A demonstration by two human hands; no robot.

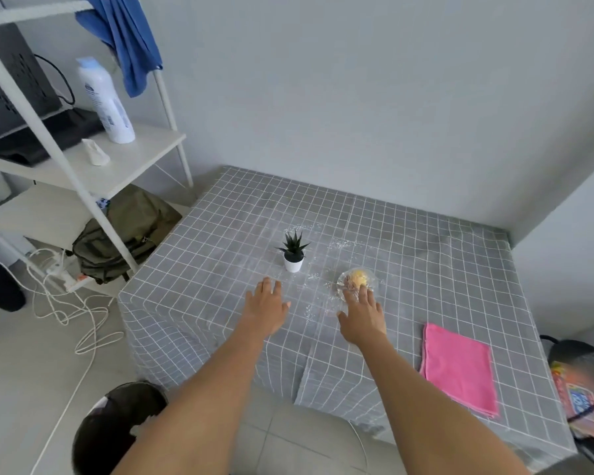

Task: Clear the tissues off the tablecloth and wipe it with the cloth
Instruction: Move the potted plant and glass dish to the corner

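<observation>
Reaching over the grey white-checked tablecloth (408, 255) that covers the worktop, both hands lie flat with fingers straight and spread. The left hand (267, 308) rests just below the small spiky green plant in a white pot (293, 255), not touching it. The right hand (362, 315) has its fingertips on the clear crinkled plastic wrap around a yellow lump (357, 281). Fine white crumbs (309, 311) are scattered between and beyond the hands. The folded pink wiping cloth (460, 366) lies apart, near the right front edge.
</observation>
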